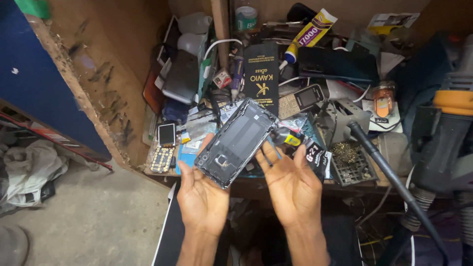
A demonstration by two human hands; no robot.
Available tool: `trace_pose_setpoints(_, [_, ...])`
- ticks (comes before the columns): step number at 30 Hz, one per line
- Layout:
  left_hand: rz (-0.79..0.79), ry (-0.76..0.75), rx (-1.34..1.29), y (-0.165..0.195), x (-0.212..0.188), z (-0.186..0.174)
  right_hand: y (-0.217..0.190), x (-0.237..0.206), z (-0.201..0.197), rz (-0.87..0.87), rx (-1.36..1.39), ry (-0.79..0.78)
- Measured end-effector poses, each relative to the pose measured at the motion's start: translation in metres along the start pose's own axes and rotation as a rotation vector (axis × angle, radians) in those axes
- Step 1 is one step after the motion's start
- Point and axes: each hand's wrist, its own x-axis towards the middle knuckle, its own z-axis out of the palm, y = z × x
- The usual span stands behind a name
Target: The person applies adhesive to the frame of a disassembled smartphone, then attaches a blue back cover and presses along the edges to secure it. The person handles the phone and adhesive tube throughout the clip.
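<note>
Clearly both palms face up, and a dark, opened smartphone body with bare inner frame [236,142] lies tilted across the fingertips above the front edge of the cluttered wooden bench [157,170]. The left hand [202,197] carries the lower end of the phone on its spread fingers [189,172], which reach under the camera corner; the right hand [291,183] props the long side with its fingers [268,152] loosely extended. Neither hand grips: the fingers are wide and flat, and the phone rests on them more than it is held.

As for progress, the phone already shows its inside, a grey inner plate and a ragged, pale rim where glue or glass fragments seem to cling, so the opening looks done. No cover or screen piece sits on it, and I judge that cleaning the rim and any refitting are not yet done.

Around the hands the bench holds a small grey keypad phone [300,100], a loose gold keypad board [161,159] beside a little bare display [166,134], a yellow-and-white glue tube [308,35] and a flat black cardboard sleeve [261,76]. A black hose [389,175] runs down at the right, clear of the phone.
</note>
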Motion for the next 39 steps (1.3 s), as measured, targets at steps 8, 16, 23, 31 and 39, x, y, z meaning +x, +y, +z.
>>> trace_pose_setpoints(8, [-0.091, -0.139, -0.159, -0.002, -0.004, 0.004, 0.01, -0.001, -0.001, -0.017, -0.041, 0.009])
trace_pose_setpoints(16, [0.026, -0.205, -0.055, 0.011, 0.002, 0.006, -0.001, -0.007, 0.008, -0.246, -0.504, 0.102])
trace_pose_setpoints(23, [0.129, -0.2, 0.224, 0.014, 0.02, 0.003, -0.002, -0.005, -0.004, -0.35, -0.666, 0.107])
trace_pose_setpoints(31, [0.116, -0.204, 0.335, 0.012, 0.024, 0.001, 0.005, -0.004, -0.004, -0.34, -0.943, 0.159])
trace_pose_setpoints(39, [0.109, -0.181, 0.308, 0.01, 0.025, -0.002, 0.009, 0.001, -0.004, -0.366, -1.052, 0.101])
